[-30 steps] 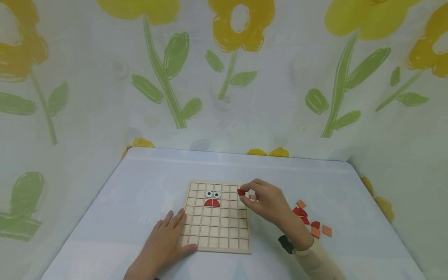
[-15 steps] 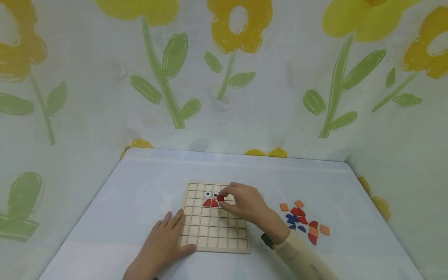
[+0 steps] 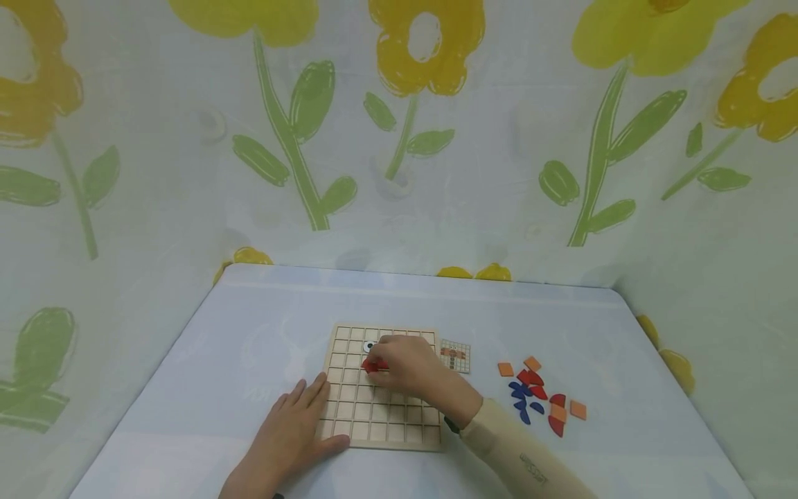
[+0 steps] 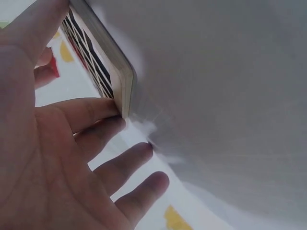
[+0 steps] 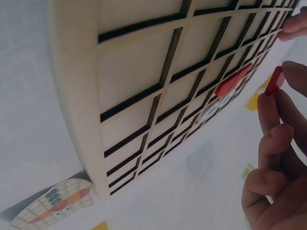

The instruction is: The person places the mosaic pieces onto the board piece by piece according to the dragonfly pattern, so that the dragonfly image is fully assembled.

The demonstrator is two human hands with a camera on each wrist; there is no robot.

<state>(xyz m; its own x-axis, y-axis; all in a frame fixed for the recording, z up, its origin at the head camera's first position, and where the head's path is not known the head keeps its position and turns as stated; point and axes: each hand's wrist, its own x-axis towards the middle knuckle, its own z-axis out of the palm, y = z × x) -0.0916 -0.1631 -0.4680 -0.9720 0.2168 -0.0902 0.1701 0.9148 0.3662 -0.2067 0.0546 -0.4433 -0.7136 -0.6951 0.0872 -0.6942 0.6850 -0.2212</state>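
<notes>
A wooden grid board lies on the table. My left hand rests beside its left side, fingers spread and straight; fingertips touch the left edge and the thumb lies at the near-left corner. Over the board's upper part, my right hand pinches a small red piece between thumb and index finger. Two red pieces sit in the grid below the eye pieces, apart from the pinched one in the right wrist view. From the head, my right hand hides one eye piece and part of the red ones.
A small picture card lies against the board's right side. Farther right are loose red pieces, blue pieces and orange squares, several in all. A flower-printed wall rises behind the table.
My right hand has moved left from the board's right edge to above the red pieces, carrying the pinched red piece. The card and blue pieces have come into view. My left hand stays put.
</notes>
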